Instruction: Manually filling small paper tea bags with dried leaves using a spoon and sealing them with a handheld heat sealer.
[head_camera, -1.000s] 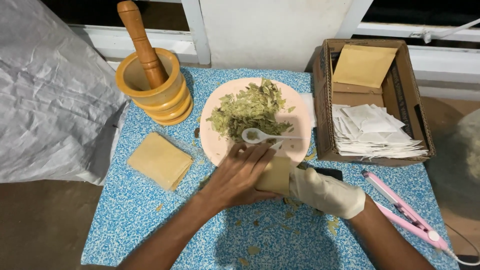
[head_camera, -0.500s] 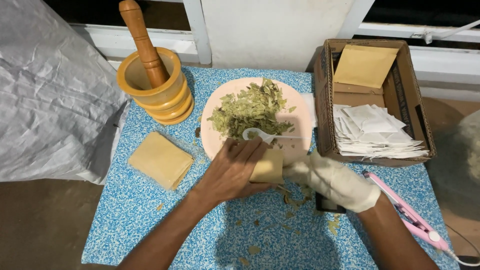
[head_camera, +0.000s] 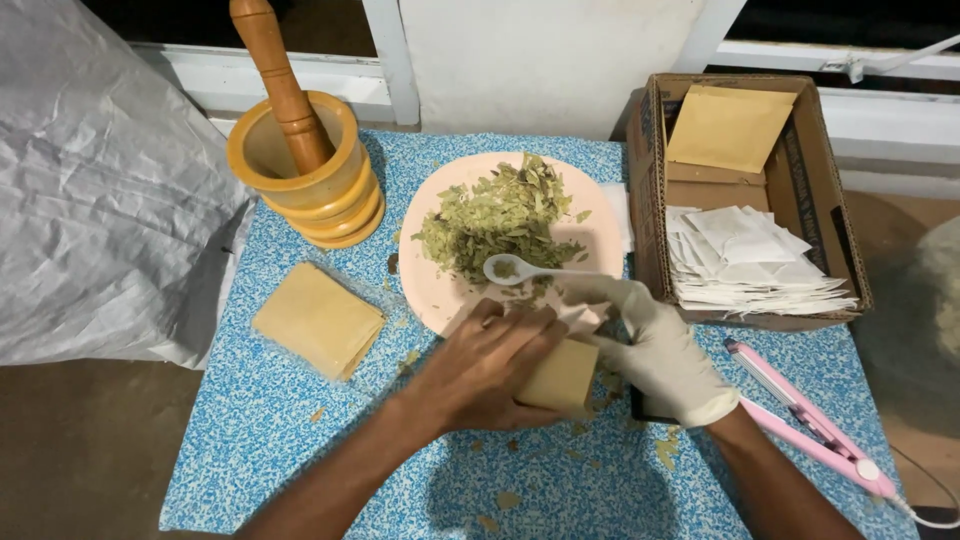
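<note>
My bare left hand (head_camera: 490, 370) grips a flat tan paper packet (head_camera: 560, 378) just in front of the round pink plate (head_camera: 440, 290). My gloved right hand (head_camera: 650, 345), also in front of the plate, pinches a small white plastic spoon (head_camera: 515, 268) over a heap of dry green leaf flakes (head_camera: 500, 220). Left of the plate stand a smooth yellow wooden mortar (head_camera: 300, 180) and a stack of square tan packets (head_camera: 318, 320). Right of the plate a cardboard box (head_camera: 650, 200) holds white sachets (head_camera: 750, 260). The speckled blue desk (head_camera: 260, 450) has open room along its near edge.
</note>
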